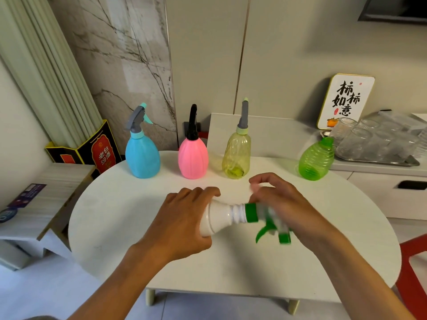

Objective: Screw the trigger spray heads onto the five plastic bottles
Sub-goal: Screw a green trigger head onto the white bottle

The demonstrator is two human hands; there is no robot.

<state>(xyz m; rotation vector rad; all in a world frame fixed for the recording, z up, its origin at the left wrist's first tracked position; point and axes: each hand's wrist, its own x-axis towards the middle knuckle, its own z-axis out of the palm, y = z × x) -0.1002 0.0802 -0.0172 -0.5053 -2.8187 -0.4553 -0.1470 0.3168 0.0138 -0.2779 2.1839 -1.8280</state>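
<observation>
My left hand (182,220) grips a white bottle (217,219) held sideways above the white table (120,218), its neck pointing right. My right hand (284,204) wraps round a green and white trigger spray head (268,221) whose green collar sits at the bottle's threaded neck; the head is blurred. Along the table's far edge stand a blue bottle (142,155), a pink bottle (193,158) and a yellow bottle (236,155), each with a spray head on. A green bottle (316,161) at the far right has no trigger head.
A tray of clear glasses (379,144) and a framed sign (345,100) sit on the counter behind the green bottle. A dark box (101,148) leans at the back left. A red stool (413,269) stands at the right. Low shelves (34,215) lie left.
</observation>
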